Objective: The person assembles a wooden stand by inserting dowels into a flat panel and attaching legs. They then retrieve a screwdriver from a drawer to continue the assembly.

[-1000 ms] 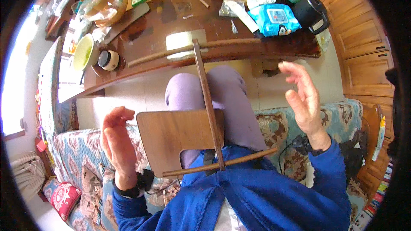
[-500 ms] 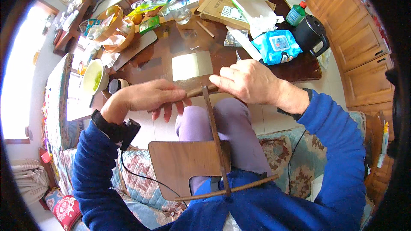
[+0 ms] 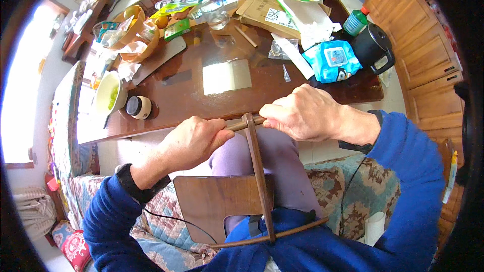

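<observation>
A wooden frame (image 3: 258, 176) stands over my lap: a long narrow bar joins a short crosspiece at the top and a longer, slightly bowed strip near my waist. My left hand (image 3: 194, 140) is closed round the left end of the top crosspiece. My right hand (image 3: 305, 115) grips its other end, fingers wrapped over it. Below the bar lies a brown wooden panel (image 3: 209, 202) with rounded corners and a cut-out, on or beside my thighs. Part of the panel is hidden behind the bar.
Ahead is a glossy dark table (image 3: 181, 100). At its left stand a white bowl (image 3: 105, 95) with green pieces and a dark-lidded jar (image 3: 139, 107). On the right are a blue wipes pack (image 3: 330, 65), a black kettle (image 3: 370, 45) and a green bottle (image 3: 355, 21); a flat cardboard box (image 3: 262, 7) lies behind.
My left hand has gone from loose, spread fingers to a closed hold on the crosspiece. Both hands and the crosspiece sit slightly lower in view.
</observation>
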Demonstrator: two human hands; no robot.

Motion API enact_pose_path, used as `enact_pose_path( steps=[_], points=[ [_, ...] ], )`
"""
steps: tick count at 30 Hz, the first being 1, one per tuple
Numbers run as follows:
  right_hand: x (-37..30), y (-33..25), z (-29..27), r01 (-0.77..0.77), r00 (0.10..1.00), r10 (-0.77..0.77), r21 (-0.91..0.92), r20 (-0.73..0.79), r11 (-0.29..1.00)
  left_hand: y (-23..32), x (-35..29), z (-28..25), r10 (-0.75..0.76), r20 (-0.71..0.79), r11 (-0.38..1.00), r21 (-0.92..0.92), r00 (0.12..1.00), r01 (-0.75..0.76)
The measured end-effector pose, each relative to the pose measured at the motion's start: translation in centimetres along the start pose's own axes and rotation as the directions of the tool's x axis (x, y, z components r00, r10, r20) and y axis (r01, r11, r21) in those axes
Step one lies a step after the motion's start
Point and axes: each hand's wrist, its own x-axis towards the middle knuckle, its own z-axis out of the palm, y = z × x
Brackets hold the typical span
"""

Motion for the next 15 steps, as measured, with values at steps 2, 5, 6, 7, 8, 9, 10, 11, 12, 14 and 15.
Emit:
enact_pose_path(
  steps=[2,5,6,7,8,9,10,11,12,14,15],
  points=[
    [0.2,0.0,0.0,-0.079,0.993,0.070,0.097,0.095,0.992,0.4,-0.3,0.4,0.018,-0.075,0.976,0.217,0.997,-0.001],
    [0.2,0.2,0.2,-0.156,0.983,0.054,0.636,0.177,0.755,0.7,-0.5,0.4,0.195,-0.152,0.899,0.423,0.969,-0.114],
    [0.3,0.3,0.4,-0.336,0.934,0.089,0.763,0.347,0.552,0.7,-0.5,0.3,0.247,-0.163,0.863,0.484,0.955,-0.141],
    [-0.2,0.7,0.0,-0.581,0.803,0.077,0.748,0.591,0.321,0.7,-0.5,0.3,0.300,-0.174,0.835,0.523,0.938,-0.170],
    [-0.4,0.9,-0.2,-0.755,0.653,-0.029,0.653,0.757,0.057,0.6,-0.3,0.3,0.355,-0.185,0.800,0.568,0.916,-0.196],
    [-0.5,1.1,-0.3,-0.801,0.598,-0.122,0.588,0.792,-0.107,0.5,-0.2,0.4,0.403,-0.190,0.759,0.616,0.895,-0.211],
    [-0.4,1.2,-0.3,-0.812,0.582,-0.162,0.562,0.797,-0.156,0.5,-0.2,0.6,0.435,-0.206,0.746,0.628,0.877,-0.223],
    [-0.2,1.2,-0.4,-0.818,0.572,-0.209,0.534,0.793,-0.214,0.4,-0.1,0.7,0.461,-0.215,0.728,0.647,0.861,-0.228],
    [0.0,1.2,-0.5,-0.850,0.520,-0.217,0.475,0.826,-0.227,0.3,-0.1,0.7,0.478,-0.226,0.709,0.669,0.849,-0.222],
    [0.7,1.1,-0.9,-0.775,0.625,-0.071,0.629,0.777,0.061,0.3,-0.3,1.1,0.419,-0.257,0.764,0.618,0.871,-0.186],
    [0.7,0.8,-1.0,-0.649,0.736,0.079,0.667,0.672,0.367,0.3,-0.5,1.2,0.364,-0.269,0.803,0.575,0.892,-0.155]
  ],
)
